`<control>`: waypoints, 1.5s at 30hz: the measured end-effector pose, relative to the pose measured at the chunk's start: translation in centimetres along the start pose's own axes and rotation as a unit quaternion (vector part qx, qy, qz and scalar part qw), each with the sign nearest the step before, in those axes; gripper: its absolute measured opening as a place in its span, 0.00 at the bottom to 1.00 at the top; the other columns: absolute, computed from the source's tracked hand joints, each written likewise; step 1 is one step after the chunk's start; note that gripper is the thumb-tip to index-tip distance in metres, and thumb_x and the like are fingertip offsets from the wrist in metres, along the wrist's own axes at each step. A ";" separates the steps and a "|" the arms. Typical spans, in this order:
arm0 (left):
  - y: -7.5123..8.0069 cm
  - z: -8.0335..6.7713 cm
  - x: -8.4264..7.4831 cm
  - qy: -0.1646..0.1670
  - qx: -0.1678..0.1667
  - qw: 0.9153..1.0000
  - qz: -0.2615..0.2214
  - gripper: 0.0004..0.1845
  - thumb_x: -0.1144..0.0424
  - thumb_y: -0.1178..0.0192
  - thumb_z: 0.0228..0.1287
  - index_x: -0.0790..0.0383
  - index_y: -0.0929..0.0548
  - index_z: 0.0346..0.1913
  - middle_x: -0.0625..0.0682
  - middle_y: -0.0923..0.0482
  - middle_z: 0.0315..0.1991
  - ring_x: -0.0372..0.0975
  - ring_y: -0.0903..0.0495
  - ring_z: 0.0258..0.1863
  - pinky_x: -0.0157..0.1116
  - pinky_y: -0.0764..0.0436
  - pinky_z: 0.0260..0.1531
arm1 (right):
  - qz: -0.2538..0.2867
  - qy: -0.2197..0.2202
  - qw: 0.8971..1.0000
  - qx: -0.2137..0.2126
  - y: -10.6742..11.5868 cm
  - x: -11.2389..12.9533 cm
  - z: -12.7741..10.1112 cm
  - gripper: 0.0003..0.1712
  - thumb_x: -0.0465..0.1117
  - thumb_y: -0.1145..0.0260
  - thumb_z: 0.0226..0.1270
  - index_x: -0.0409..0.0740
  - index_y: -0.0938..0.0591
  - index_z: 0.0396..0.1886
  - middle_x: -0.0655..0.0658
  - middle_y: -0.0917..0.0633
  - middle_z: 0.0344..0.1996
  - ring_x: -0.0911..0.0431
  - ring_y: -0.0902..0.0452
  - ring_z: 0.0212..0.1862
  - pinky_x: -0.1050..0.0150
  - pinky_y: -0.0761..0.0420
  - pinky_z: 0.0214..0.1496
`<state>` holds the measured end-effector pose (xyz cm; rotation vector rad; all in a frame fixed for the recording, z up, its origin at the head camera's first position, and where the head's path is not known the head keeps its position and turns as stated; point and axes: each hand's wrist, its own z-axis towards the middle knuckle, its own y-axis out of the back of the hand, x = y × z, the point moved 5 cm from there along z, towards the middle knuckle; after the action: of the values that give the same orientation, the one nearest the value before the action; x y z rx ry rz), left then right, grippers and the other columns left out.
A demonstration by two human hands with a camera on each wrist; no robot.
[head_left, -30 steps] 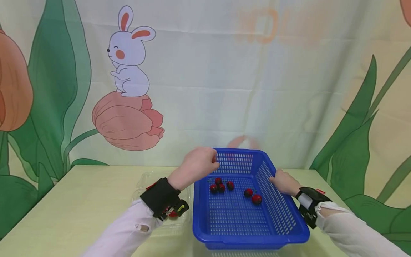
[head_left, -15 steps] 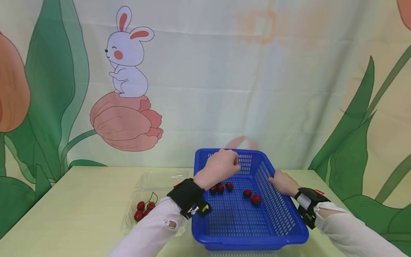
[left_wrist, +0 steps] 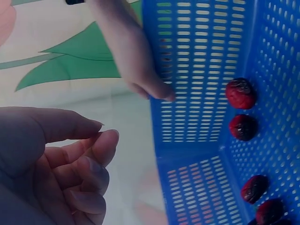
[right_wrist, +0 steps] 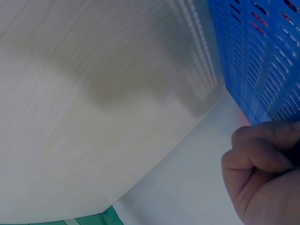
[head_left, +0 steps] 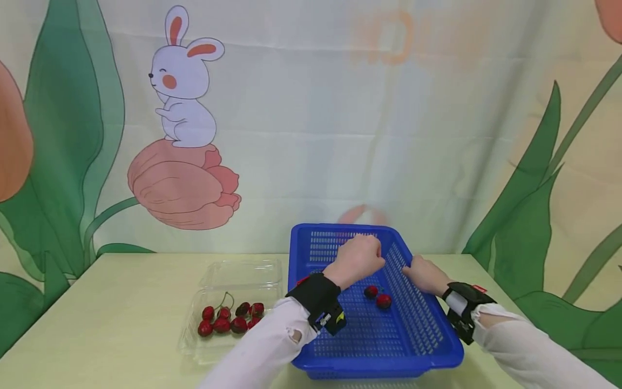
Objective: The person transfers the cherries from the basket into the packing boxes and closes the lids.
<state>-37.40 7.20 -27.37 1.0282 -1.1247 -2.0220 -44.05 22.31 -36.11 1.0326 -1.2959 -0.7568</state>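
While lengthwise toward viewer, blue basket (head_left: 439,346)

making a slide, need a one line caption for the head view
Left hand hovers over cherries in a blue basket whose rim the right hand holds; more cherries sit in a clear tray.

Left hand (head_left: 358,258) hovers with loosely curled fingers; right hand (head_left: 424,274) curls in a grip.

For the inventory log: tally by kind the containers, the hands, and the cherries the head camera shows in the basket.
Blue basket: 1
Clear plastic box: 1
Hands: 2 (left hand, right hand)
Cherries in view in the basket: 2
Total: 6
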 end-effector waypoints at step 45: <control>-18.1 7.4 8.8 0.011 0.192 0.980 0.056 0.07 0.57 0.55 0.45 0.56 0.31 0.26 0.47 0.33 0.21 0.36 0.34 0.21 0.34 0.37 0.20 | 0.028 0.022 0.999 -0.003 0.1 0.4 -0.4 0.11 0.40 0.57 0.49 0.35 0.35 0.28 0.45 0.32 0.15 0.58 0.35 0.15 0.67 0.36 0.15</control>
<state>-50.55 11.68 -43.74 1.1386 -1.5647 -1.7380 -43.65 22.07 -35.87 0.9993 -1.2792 -0.6929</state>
